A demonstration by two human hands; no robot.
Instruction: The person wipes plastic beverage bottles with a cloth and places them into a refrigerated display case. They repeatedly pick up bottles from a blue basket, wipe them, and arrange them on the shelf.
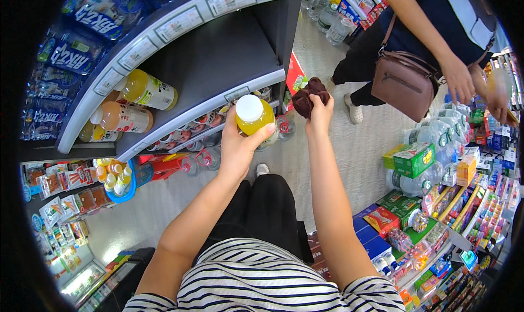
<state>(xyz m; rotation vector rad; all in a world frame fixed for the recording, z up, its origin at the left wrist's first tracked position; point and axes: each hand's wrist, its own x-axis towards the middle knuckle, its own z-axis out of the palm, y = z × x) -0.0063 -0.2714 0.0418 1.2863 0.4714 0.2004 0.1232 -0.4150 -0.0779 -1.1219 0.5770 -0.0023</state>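
Observation:
My left hand (240,148) grips a bottle of yellow drink (257,117) with a white cap, held upright in front of the shelf edge. To its right, my right hand (320,115) pinches a bunched dark brown cloth (308,98). Bottle and cloth are apart. On the shelf (217,54) to the left lie several drink bottles on their sides, among them a yellow one (149,90) and a pale orange one (123,117).
Wrapped bottle packs (86,46) fill the upper shelf. A person carrying a brown handbag (403,85) stands at the right. Large water bottles (436,128) and boxes (413,160) line the right side. A blue basket of bottles (125,195) stands at the left.

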